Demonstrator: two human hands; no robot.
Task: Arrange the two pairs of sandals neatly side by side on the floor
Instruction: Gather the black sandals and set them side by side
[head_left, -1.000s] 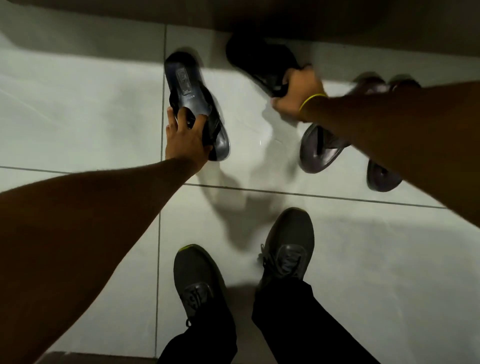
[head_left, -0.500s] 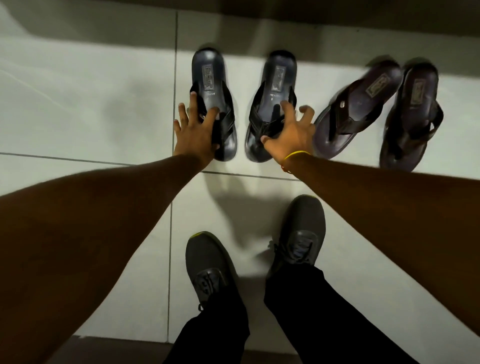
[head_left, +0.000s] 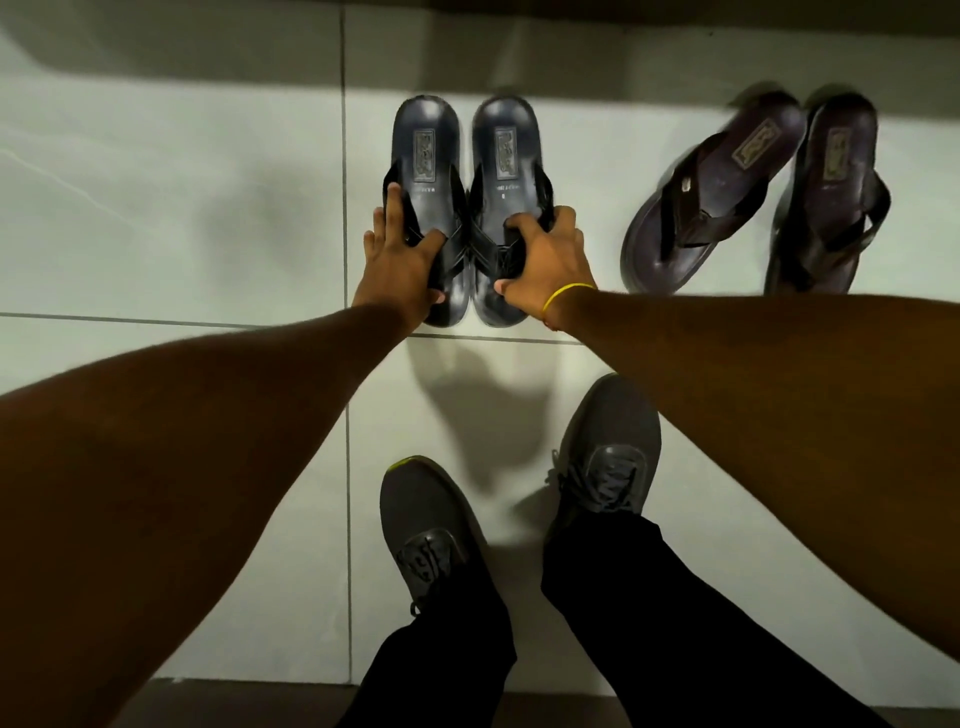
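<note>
From the head camera, two dark blue sandals sit side by side on the white tile floor (head_left: 156, 234), their sides touching. The left hand (head_left: 400, 265) wraps around the outer edge and straps of the left blue sandal (head_left: 427, 150). The right hand (head_left: 545, 260), with a yellow band (head_left: 566, 293) on its wrist, curls around the straps of the right blue sandal (head_left: 506, 150). Each one has a small label patch on the heel, but the writing is too blurry to read. To the right lie two brown sandals. The nearer brown sandal (head_left: 727, 182) is tilted sideways. The far brown sandal (head_left: 836, 176) points straighter. Grey sneakers (head_left: 608, 452) stand below.
</note>
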